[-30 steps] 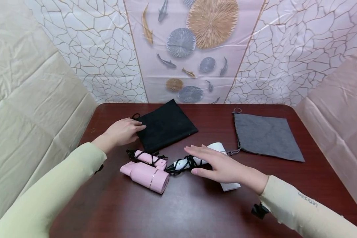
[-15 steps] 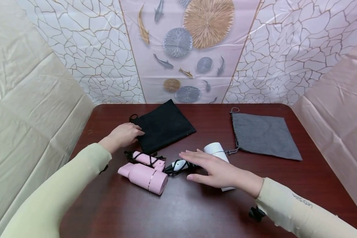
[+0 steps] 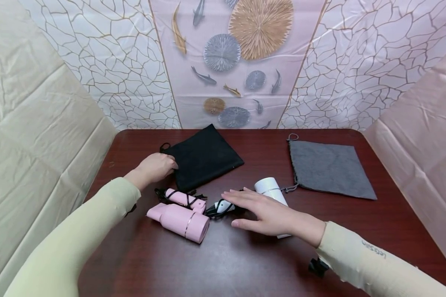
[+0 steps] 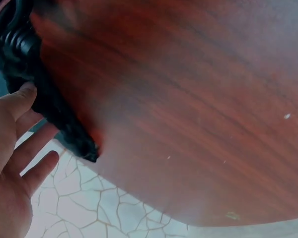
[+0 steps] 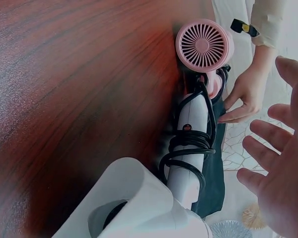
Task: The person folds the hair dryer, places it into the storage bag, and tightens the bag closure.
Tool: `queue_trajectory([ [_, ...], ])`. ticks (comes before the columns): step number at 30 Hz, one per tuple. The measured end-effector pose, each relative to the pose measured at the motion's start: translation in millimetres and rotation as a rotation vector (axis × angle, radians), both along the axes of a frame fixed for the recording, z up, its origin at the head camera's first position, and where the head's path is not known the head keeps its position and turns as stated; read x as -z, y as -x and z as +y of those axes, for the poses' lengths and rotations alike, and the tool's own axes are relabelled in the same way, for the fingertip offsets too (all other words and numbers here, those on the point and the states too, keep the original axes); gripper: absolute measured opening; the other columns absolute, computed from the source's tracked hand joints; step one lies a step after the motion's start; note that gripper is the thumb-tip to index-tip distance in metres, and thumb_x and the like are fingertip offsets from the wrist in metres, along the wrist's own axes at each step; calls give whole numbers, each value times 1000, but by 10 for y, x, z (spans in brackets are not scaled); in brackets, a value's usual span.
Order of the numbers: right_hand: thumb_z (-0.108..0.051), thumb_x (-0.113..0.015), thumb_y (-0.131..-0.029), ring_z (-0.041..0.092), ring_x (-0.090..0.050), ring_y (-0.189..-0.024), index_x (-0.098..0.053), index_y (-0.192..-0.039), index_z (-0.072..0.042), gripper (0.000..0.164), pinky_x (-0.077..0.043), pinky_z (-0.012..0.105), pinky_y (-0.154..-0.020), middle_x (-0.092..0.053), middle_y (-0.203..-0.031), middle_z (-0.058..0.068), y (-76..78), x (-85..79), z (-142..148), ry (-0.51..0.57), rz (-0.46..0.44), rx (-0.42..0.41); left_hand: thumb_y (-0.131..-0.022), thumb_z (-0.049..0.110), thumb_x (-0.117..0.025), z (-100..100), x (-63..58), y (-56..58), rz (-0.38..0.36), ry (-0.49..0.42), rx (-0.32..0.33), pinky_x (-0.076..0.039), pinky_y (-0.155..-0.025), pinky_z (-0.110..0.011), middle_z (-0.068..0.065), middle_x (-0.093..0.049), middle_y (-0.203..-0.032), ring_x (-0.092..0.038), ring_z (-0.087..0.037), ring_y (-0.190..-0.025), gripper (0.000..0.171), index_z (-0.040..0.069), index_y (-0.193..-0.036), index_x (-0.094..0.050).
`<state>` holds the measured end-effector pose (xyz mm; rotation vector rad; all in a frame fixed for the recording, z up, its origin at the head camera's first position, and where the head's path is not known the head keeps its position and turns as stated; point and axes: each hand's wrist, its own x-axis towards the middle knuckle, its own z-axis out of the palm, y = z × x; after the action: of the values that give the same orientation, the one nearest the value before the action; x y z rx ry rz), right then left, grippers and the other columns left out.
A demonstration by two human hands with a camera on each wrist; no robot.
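My left hand (image 3: 155, 168) pinches the left opening edge of a black drawstring bag (image 3: 209, 154) lying flat at the back of the table. In the left wrist view, the thumb is on the bag's dark edge (image 4: 64, 119). My right hand (image 3: 265, 212), fingers straight and spread, hovers above a white hair dryer (image 3: 270, 187) and hides much of it. The right wrist view shows its white handle (image 5: 192, 116) wrapped in black cord. A pink hair dryer (image 3: 180, 220), also with black cord round its handle, lies just in front of the black bag.
A grey drawstring bag (image 3: 330, 169) lies flat at the back right, its cord reaching toward the white hair dryer. Everything is on a dark red wooden table (image 3: 223, 268), with patterned cloth walls (image 3: 134, 62) behind and at the sides.
The left fingers have curled in at the black bag's edge. My right hand has shifted slightly left and covers more of the white hair dryer. The head view has turned slightly.
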<state>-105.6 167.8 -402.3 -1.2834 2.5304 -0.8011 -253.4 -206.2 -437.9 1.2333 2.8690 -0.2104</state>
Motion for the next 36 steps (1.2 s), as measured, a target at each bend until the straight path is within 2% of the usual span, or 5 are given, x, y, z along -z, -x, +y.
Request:
queue_trajectory([
  [8, -42, -67, -106, 23, -39, -157, -43, -165, -18, 68, -26, 57, -128, -44, -168, 0, 31, -10, 1, 0, 6, -3, -99, 3, -73, -44, -308, 72, -50, -66, -89, -62, -91, -48, -13, -80, -112, -75, -31, -106, 19, 5, -115, -83],
  [17, -42, -67, -106, 26, -39, -157, -43, -165, -17, 68, -24, 55, -129, -44, -168, 0, 60, -25, 37, -4, 4, 13, -100, 3, -72, -139, -739, 145, -100, -199, -105, -59, -94, -54, -15, -79, -114, -75, -35, -105, 19, 3, -116, -81],
  [26, -40, -70, -105, 26, -39, -156, -46, -163, -16, 67, -26, 55, -128, -45, -167, -1, 80, -18, 64, 10, 19, 32, -104, 13, -70, -165, -987, 205, -167, -311, -185, -57, -92, -55, -15, -78, -112, -73, -35, -101, 20, 4, -119, -80],
  [32, -38, -72, -104, 28, -41, -155, -47, -163, -15, 68, -26, 54, -128, -45, -167, 1, 86, -35, 59, 23, 15, 35, -107, 18, -66, -192, -1151, 205, -197, -366, -272, -56, -85, -52, -8, -76, -89, -69, -27, -79, 19, 9, -112, -82],
  [36, -37, -71, -104, 28, -42, -155, -48, -162, -14, 67, -27, 55, -128, -47, -166, 3, 98, -39, 46, 33, 18, 33, -106, 18, -65, -261, -1248, 180, -174, -390, -323, -56, -86, -53, -9, -76, -84, -70, -29, -80, 21, 7, -116, -80],
])
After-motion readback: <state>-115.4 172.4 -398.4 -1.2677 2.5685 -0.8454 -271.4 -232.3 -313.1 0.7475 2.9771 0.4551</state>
